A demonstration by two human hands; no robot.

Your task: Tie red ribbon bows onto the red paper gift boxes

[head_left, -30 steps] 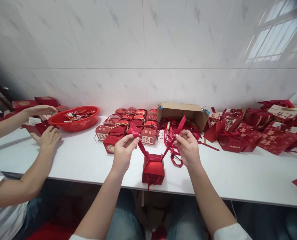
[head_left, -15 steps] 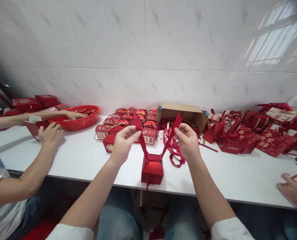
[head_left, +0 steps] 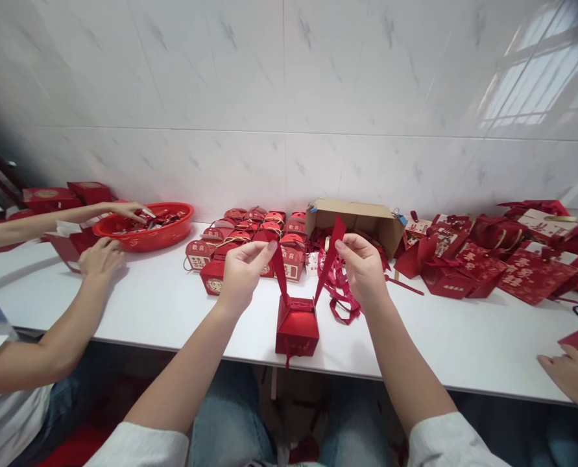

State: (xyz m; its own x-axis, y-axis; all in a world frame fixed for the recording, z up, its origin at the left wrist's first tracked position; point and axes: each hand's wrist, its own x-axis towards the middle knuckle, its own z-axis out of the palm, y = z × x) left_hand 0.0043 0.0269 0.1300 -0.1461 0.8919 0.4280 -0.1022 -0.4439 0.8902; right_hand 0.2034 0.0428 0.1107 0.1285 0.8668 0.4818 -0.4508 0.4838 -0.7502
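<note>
The small red gift box (head_left: 297, 326) sits on the white surface (head_left: 172, 305) close to its front edge, right in front of you. A red ribbon (head_left: 279, 277) rises from its top in two strands that spread into a V. Your left hand (head_left: 240, 275) pinches the left strand between thumb and fingertips, and your right hand (head_left: 364, 269) pinches the right strand the same way. The hands are held apart above the box. How the ribbon is fastened at the box top is hard to make out, perhaps threaded through the flaps.

Just behind your right hand lies a tangle of loose ribbons (head_left: 340, 295), and behind that an open cardboard box (head_left: 354, 217). Behind your left hand stands a cluster of small red boxes (head_left: 250, 235). Far left, a co-worker's hand (head_left: 126, 209) is at a red basket (head_left: 145, 233), and their other hand (head_left: 101, 257) rests on the surface. At the right, red gift bags (head_left: 488, 259) crowd the wall.
</note>
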